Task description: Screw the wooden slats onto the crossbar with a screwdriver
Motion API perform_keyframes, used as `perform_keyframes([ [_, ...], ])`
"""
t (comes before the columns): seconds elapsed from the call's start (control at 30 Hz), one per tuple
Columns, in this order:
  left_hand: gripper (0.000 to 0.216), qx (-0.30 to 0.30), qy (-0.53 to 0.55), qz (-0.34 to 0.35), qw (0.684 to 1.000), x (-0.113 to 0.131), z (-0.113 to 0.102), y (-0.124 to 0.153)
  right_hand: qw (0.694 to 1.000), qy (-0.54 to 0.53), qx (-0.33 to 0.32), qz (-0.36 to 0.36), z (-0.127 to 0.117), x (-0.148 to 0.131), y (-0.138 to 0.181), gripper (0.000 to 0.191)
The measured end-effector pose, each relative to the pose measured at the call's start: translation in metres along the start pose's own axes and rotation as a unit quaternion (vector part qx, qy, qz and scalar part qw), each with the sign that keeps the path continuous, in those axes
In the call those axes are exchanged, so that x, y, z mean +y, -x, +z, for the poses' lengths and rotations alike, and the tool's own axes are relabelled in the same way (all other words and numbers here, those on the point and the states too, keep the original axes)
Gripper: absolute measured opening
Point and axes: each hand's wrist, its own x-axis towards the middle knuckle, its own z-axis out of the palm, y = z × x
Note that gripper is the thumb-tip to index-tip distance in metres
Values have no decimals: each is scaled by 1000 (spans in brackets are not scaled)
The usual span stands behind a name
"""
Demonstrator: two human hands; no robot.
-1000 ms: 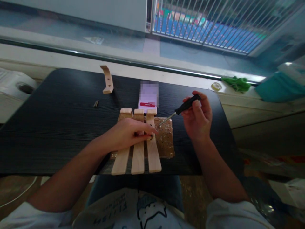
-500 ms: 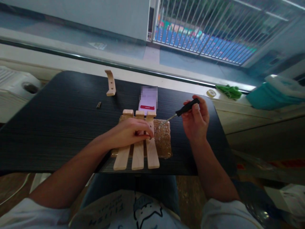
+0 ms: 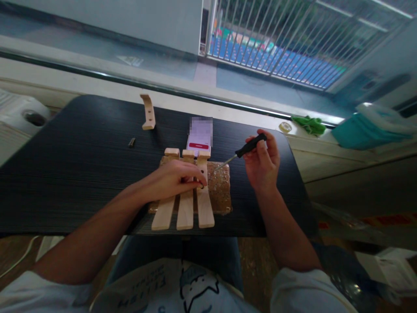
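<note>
My right hand [image 3: 263, 163] grips the black handle of a screwdriver [image 3: 250, 145]. Its metal shaft slants down to the left, the tip close to the rightmost wooden piece. The fingertips of my left hand [image 3: 177, 177] pinch together at a dark spot on that wooden piece [image 3: 205, 208]; whatever they hold is too small to make out. Another hole shows just above the fingers. Two similar wooden pieces, the middle one [image 3: 185, 215] and the left one [image 3: 163, 214], lie beside it, partly covered by my hand. All three have curled far ends and rest across a brown tape-wrapped block [image 3: 221, 191].
Beyond the block, a phone [image 3: 200, 132] leans with its screen lit. A loose curved wooden piece [image 3: 148, 112] with two holes stands at the back of the black table [image 3: 81, 174]. Small metal screws [image 3: 131, 142] lie nearby. Tape roll [image 3: 285, 126] and green cloth [image 3: 308, 124] sit on the sill.
The whole view has shifted slightly. My left fingers stay pinched at the same spot on the right wooden piece, and the screwdriver keeps nearly the same slant in my right hand.
</note>
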Motion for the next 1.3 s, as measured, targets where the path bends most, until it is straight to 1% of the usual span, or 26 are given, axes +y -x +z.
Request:
perform_keyframes([
  [0.23,16,5,-3,6,1000,-1,1,1,999,-35,17,9,1,-3,1,26],
  [0.43,17,6,-1,12,1000,-1,1,0,999,-38,26,17,2,-4,1,28],
  [0.57,16,6,-5,14,1000,-2,1,0,998,-66,6,-4,2,-3,1,22],
  [0.67,15,7,-9,16,1000,-2,1,0,998,-64,-10,-20,0,-2,1,19],
  [0.9,14,1,-9,14,1000,-1,1,-2,999,-38,-11,-21,-3,0,1,23],
  [1.1,14,0,-11,11,1000,-1,1,-1,998,-33,-31,-33,-5,3,0,21],
  [1.3,13,-16,-6,1,1000,2,-1,-1,998,-38,-22,-35,-4,4,0,23],
])
